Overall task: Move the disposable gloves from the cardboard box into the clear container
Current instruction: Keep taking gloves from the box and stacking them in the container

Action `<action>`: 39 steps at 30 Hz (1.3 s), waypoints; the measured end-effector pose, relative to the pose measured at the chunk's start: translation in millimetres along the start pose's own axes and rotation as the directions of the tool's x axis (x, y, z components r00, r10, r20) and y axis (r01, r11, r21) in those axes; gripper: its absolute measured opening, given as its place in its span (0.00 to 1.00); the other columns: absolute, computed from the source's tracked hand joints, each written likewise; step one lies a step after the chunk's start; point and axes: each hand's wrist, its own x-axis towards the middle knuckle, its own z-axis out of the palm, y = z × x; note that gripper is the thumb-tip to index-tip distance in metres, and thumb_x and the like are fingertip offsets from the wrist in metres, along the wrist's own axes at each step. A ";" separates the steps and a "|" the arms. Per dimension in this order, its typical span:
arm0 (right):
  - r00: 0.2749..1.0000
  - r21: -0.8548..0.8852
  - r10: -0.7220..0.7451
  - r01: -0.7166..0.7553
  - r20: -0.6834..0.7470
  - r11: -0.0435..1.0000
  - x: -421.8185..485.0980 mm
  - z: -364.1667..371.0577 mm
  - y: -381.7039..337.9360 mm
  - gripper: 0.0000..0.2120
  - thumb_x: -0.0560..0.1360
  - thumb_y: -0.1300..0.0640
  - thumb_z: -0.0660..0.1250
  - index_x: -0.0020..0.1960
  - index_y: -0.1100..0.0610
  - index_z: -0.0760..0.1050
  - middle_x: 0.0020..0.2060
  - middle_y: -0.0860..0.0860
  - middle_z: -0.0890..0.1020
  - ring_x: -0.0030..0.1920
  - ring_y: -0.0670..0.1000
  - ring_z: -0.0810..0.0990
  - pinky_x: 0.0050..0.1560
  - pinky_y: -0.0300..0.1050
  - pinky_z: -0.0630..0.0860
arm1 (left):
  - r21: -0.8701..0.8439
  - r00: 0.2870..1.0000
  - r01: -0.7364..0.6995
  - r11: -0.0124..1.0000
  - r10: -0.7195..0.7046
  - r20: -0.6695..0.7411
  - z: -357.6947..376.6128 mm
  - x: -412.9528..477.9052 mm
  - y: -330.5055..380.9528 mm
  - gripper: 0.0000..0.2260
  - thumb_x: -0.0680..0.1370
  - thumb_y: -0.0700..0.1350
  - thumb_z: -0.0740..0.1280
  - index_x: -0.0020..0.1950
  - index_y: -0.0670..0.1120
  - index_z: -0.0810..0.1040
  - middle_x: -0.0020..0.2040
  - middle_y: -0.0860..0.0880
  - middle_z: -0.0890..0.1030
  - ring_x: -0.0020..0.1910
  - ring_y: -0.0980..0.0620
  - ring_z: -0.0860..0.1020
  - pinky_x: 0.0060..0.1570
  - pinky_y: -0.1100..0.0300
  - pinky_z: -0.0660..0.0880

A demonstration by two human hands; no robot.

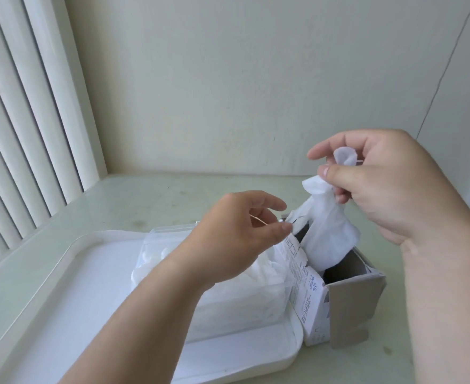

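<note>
White plastic forms a shallow tray (62,278) nearest the viewer, lying on a pale green table (145,200). On the tray stands the clear container (228,309), which holds a loose heap of thin white gloves. Touching its right wall stands the cardboard box (350,300), its top torn open and a grey flap folded outward. Two bare forearms reach in from below. The left hand (236,234) hovers over the container with fingers curled, thumb and fingertips close together at the box's printed torn flap; whether they pinch the flap or a fold of glove cannot be told. A bunch of disposable gloves (328,234) hangs half out of the box mouth, its lower end inside. The right hand (386,184), higher and farther back, pinches the top of that bunch between thumb and fingers, with a white tip poking above the grip. The step in hand looks like drawing the bunch out of the box. To do it well, the left hand should steady the light box so it does not lift or tip, while the right draws straight up until the tail clears the rim, then carries it left and lowers it into the container. Thin film may snag on torn card, so a slow pull suits. Beyond are a plain cream wall (256,79) and, at left, white vertical blinds (20,120)
</note>
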 end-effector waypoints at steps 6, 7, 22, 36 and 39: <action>0.982 0.115 0.024 -0.046 0.188 0.992 -6.8 6.3 -6.4 0.13 0.78 0.70 0.65 0.50 0.54 0.83 0.37 0.49 0.82 0.27 0.48 0.75 0.29 0.38 0.74 | -0.210 0.997 -0.020 0.978 0.035 0.068 11.4 0.2 2.6 0.23 0.69 0.51 0.79 0.62 0.53 0.78 0.53 0.49 0.83 0.50 0.53 0.84 0.56 0.51 0.81; 0.978 0.105 0.022 -0.044 0.208 0.993 -7.3 8.6 -6.4 0.13 0.78 0.70 0.66 0.51 0.54 0.82 0.37 0.49 0.82 0.26 0.48 0.76 0.29 0.39 0.75 | -0.228 0.997 -0.029 0.973 0.043 0.058 13.7 0.4 3.1 0.23 0.69 0.51 0.78 0.62 0.53 0.78 0.52 0.48 0.83 0.47 0.53 0.84 0.56 0.50 0.80; 0.876 -0.421 0.351 -0.196 0.330 0.886 -13.8 -18.1 -5.6 0.18 0.57 0.39 0.79 0.42 0.48 0.85 0.36 0.43 0.86 0.34 0.37 0.81 0.40 0.37 0.72 | -0.429 0.991 0.073 0.900 -0.113 -0.068 6.2 3.6 1.3 0.03 0.80 0.38 0.67 0.49 0.39 0.80 0.40 0.43 0.85 0.39 0.49 0.84 0.46 0.51 0.82; 0.970 -0.132 0.197 -0.216 -0.140 0.967 -2.8 -18.2 0.5 0.14 0.77 0.51 0.65 0.44 0.59 0.84 0.37 0.60 0.86 0.36 0.63 0.83 0.45 0.57 0.81 | -0.307 0.982 0.108 0.946 -0.149 -0.113 6.4 1.6 1.1 0.03 0.78 0.36 0.69 0.45 0.40 0.80 0.32 0.48 0.82 0.32 0.52 0.81 0.42 0.50 0.82; 0.953 0.008 0.213 -0.217 -0.215 0.976 -0.6 -19.6 0.6 0.14 0.83 0.58 0.60 0.42 0.57 0.81 0.24 0.49 0.81 0.23 0.47 0.79 0.28 0.39 0.76 | -0.314 0.973 0.136 0.940 -0.186 -0.136 5.7 2.7 0.9 0.02 0.78 0.36 0.68 0.45 0.38 0.79 0.32 0.48 0.81 0.31 0.52 0.80 0.41 0.53 0.81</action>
